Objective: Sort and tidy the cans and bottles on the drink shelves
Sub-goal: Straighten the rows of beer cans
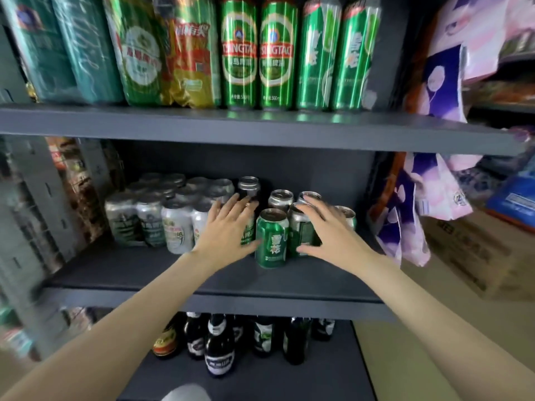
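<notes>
On the middle shelf (179, 273) stands a loose cluster of short cans. A green can (272, 238) is at the front, with silver-topped cans (280, 199) and a dark can (249, 188) behind it. My left hand (228, 227) reaches in with fingers spread, covering a green can left of the front one. My right hand (327, 227) curls around a green can (302, 230) on the right, thumb low and fingers over its top. A shrink-wrapped pack of silver cans (162, 215) sits to the left.
Tall green beer cans (257, 53) and wrapped packs (139, 50) line the upper shelf. Dark bottles (220, 345) stand on the bottom shelf. Purple and pink packets (419, 198) hang at the right, beside a cardboard box (474, 256).
</notes>
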The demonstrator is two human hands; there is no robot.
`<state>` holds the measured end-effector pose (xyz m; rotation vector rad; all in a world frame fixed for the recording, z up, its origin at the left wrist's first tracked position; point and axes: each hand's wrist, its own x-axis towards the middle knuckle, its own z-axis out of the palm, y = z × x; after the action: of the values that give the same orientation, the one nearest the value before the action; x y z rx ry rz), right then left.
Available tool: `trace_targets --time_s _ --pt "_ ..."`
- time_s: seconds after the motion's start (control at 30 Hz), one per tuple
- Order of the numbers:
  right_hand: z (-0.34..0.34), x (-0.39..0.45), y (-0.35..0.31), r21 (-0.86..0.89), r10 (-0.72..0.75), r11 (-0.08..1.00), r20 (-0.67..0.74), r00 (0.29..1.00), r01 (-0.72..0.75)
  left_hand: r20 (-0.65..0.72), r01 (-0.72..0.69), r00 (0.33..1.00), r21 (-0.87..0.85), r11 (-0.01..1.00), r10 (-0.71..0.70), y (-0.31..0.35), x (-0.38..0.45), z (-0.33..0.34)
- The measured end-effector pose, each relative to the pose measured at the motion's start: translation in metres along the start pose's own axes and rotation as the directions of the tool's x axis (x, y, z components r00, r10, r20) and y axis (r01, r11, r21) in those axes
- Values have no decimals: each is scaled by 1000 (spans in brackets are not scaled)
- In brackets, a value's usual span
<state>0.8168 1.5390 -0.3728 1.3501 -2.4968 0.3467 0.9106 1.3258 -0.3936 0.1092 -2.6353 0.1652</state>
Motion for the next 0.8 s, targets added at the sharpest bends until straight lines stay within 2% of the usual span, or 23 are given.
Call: trace_targets --time_s 0.03,0.1,0.17,0.23,0.33,0.4,0.5,0.6,0.8 --pt "3 6 0 7 11 1000 33 999 -12 87 29 996 27 999 -31 -7 0 1" --pt "10 19 -6 -26 -27 999 21 999 28 143 25 989 117 993 -42 -19 1 5" --pt "19 32 -16 -68 -64 996 30 997 66 128 2 992 115 993 -17 -26 4 9" --pt "32 40 -22 -108 -80 990 47 996 85 47 -29 999 152 988 22 -29 9 12" --pt "42 44 -23 -76 -78 994 -6 997 78 -55 -26 998 212 977 38 -30 22 17" --pt "45 44 -21 -65 -87 994 -35 996 84 -12 2 1000 165 986 0 -29 29 20" --pt "48 45 -19 -48 -81 996 -58 995 78 78 42 995 203 978 -59 -31 42 23" --pt "51 45 -19 -34 -74 997 -81 994 72 98 84 990 190 978 -104 -31 55 23" --pt "54 47 -20 -39 -60 998 -132 989 56 124 80 986 243 967 -112 -39 76 30"
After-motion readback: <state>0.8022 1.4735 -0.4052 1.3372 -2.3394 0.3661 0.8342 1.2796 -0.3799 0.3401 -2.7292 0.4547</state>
